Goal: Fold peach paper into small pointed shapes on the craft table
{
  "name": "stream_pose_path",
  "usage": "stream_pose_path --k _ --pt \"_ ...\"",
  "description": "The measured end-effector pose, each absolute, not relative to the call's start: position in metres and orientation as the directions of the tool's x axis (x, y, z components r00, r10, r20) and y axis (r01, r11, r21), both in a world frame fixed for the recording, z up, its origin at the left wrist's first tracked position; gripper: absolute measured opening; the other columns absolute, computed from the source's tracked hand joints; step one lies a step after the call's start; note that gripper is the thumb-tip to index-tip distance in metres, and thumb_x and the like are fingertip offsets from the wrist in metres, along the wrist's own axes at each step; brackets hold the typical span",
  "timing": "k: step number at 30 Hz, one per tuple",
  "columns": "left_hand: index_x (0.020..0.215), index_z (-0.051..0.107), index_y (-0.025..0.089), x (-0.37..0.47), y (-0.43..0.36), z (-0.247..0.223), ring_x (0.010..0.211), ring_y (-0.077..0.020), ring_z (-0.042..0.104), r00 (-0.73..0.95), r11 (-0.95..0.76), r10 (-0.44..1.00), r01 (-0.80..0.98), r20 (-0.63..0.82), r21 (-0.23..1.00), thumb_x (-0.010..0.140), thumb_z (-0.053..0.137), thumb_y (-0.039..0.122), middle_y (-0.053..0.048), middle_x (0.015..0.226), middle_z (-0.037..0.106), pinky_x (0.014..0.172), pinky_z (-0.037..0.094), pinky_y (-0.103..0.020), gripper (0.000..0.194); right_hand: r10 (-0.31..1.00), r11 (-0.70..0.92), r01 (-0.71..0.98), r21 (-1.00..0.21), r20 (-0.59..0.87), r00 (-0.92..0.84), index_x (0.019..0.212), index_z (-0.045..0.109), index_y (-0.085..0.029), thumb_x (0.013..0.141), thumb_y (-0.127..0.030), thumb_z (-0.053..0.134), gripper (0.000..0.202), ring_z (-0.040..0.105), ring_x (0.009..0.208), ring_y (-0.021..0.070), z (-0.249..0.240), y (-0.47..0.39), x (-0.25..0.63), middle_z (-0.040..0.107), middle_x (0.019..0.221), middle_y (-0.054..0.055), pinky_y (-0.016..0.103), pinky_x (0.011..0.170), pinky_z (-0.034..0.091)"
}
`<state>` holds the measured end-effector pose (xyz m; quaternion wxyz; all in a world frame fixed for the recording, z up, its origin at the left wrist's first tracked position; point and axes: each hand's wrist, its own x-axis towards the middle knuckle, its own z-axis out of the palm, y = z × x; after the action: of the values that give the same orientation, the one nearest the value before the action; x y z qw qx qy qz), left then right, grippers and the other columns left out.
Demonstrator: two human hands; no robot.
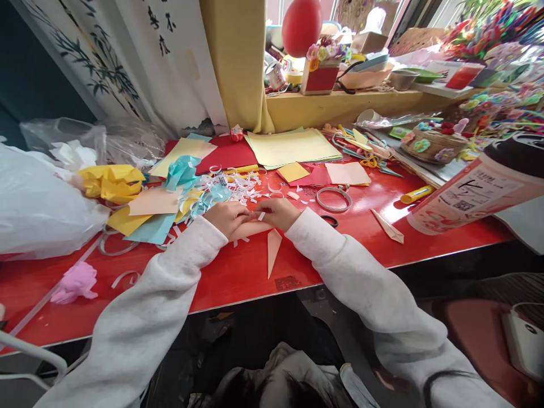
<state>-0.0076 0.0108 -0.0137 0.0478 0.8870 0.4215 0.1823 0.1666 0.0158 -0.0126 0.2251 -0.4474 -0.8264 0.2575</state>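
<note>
Both arms reach forward, left hand (229, 217) and right hand (278, 213) meeting, fingers curled down

Red balloon (301, 25), woven basket (433, 146), yellow glue stick (417, 194), crumpled yellow paper (111, 181).

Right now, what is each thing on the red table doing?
Left hand: pressing the peach paper.
Right hand: pressing it too.
Peach paper: flat, partly folded.
Pointed piece: folded, lying loose.
Yellow sheets: stacked flat.
Yellow paper: crumpled.
Cup: tipped over.

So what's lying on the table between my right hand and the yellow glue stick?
In the head view, a metal ring and a small black ring lie between the right hand and glue stick.
</note>
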Motion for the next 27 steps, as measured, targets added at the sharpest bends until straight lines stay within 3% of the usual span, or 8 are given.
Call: stream_pose_path --k 6,15,22,27 --pt "0.071 0.06 0.015 -0.0038 0.0057 -0.008 0.066 -0.0128 0.052 0.518 -0.583 0.809 0.772 0.278 0.256 0.076 0.047 0.039 -0.003 0.071 0.06 0.061 0.039 -0.025 0.028 0.853 0.478 0.608 -0.634 0.171 -0.492 0.075 0.063 -0.013 0.071 -0.019 0.053 0.013 0.047 0.06 0.0066 -0.012 0.0137 0.1652 0.061 0.068 0.001 0.019 0.057 0.034" --pt "0.074 0.063 0.015 -0.0056 0.0058 -0.0078 0.07 -0.0135 0.054 0.532 -0.582 0.811 0.776 0.244 0.243 0.077 0.047 0.03 -0.004 0.074 0.062 0.065 0.039 -0.025 0.022 0.875 0.442 0.638 -0.63 0.145 -0.463 0.075 0.063 -0.013 0.071 -0.022 0.053 0.015 0.049 0.062 0.0082 -0.01 0.0132 0.165 0.062 0.071 0.002 0.02 0.057 0.035" --pt "0.077 0.065 0.02 -0.0042 0.005 -0.0047 0.071 -0.0136 0.053 0.478 -0.501 0.864 0.791 0.158 0.351 0.075 0.046 0.04 -0.002 0.076 0.062 0.064 0.037 -0.026 0.028 0.865 0.462 0.609 -0.644 0.177 -0.469 0.074 0.063 -0.013 0.068 -0.02 0.056 0.012 0.051 0.064 0.008 -0.011 0.0133 0.1651 0.063 0.073 0.003 0.019 0.059 0.037" --pt "0.068 0.063 0.017 -0.0042 0.0056 -0.0055 0.066 -0.0132 0.05 0.465 -0.488 0.872 0.81 0.152 0.324 0.075 0.046 0.041 -0.003 0.069 0.06 0.061 0.035 -0.026 0.03 0.878 0.443 0.654 -0.613 0.151 -0.454 0.073 0.064 -0.015 0.069 -0.029 0.056 0.017 0.048 0.06 0.0077 -0.0128 0.0144 0.1651 0.06 0.067 0.001 0.019 0.056 0.035"
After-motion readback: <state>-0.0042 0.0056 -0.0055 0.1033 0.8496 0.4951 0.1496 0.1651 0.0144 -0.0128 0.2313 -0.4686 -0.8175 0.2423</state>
